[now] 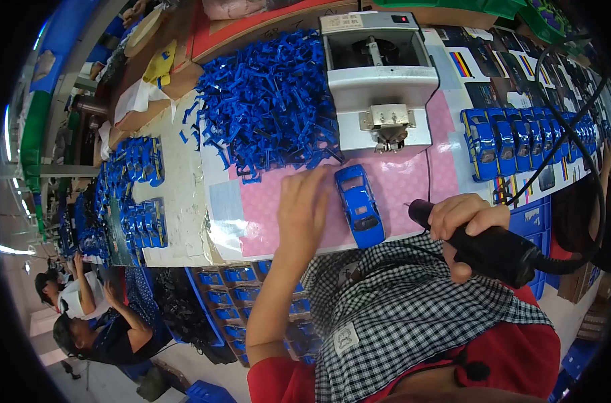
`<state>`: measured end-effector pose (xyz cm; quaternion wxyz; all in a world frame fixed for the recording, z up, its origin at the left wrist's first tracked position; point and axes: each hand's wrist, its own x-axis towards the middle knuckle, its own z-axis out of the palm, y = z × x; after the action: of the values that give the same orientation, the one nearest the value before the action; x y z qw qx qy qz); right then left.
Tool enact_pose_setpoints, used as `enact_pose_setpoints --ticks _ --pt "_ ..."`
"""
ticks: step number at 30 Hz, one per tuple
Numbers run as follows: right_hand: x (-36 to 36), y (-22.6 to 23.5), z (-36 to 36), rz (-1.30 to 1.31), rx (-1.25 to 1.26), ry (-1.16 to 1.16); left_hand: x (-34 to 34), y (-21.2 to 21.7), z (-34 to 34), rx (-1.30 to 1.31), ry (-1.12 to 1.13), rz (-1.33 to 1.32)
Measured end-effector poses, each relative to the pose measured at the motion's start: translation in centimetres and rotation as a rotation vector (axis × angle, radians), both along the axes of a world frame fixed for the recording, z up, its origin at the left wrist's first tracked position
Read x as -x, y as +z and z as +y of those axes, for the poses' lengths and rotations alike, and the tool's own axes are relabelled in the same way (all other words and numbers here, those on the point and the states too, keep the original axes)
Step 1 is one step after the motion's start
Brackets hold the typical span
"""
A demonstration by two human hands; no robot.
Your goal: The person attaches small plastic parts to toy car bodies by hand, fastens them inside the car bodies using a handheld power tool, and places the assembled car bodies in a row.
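Note:
My right hand [467, 216] is wrapped round a black electric screwdriver [490, 250], its tip pointing left above the table's front edge. A blue toy car body [359, 207] lies on the pink mat between my hands. Just left of the car, my left hand [303, 201] reaches over the mat with its fingers bent and somewhat apart. Its fingertips come close to the lower edge of a heap of small blue plastic parts [268, 97]. I see nothing held in it, though the fingertips are partly hidden.
A white-grey bench machine [379, 80], like a screw feeder, stands behind the car. Rows of blue car bodies [520, 141] fill the right; more [144, 221] stand left. The screwdriver's black cable [598, 201] loops up right. Partitioned trays of cars [231, 295] sit below the table. Other people work at left.

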<state>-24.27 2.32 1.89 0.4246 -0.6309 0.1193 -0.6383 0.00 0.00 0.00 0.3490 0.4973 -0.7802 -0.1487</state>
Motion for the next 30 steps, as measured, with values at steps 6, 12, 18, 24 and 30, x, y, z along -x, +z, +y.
enact_pose_setpoints --ticks 6,12,18,24,30 --pt "-1.0 0.1 -0.7 0.065 0.118 -0.155 0.0 -0.8 -1.4 -0.010 0.239 -0.275" --pt "-0.6 -0.2 -1.0 0.023 0.187 -0.091 0.9 0.7 -1.6 0.083 0.214 -0.255" --pt "-0.4 -0.6 -0.9 -0.046 0.187 -0.108 2.6 1.6 -2.7 -0.288 0.083 0.128" --pt "0.3 -0.9 -0.4 -0.080 0.175 -0.109 2.6 1.2 -2.9 -0.344 0.104 0.105" --pt "0.6 -0.7 -0.4 -0.058 0.172 -0.078 2.5 0.8 -1.6 -0.221 0.115 0.036"
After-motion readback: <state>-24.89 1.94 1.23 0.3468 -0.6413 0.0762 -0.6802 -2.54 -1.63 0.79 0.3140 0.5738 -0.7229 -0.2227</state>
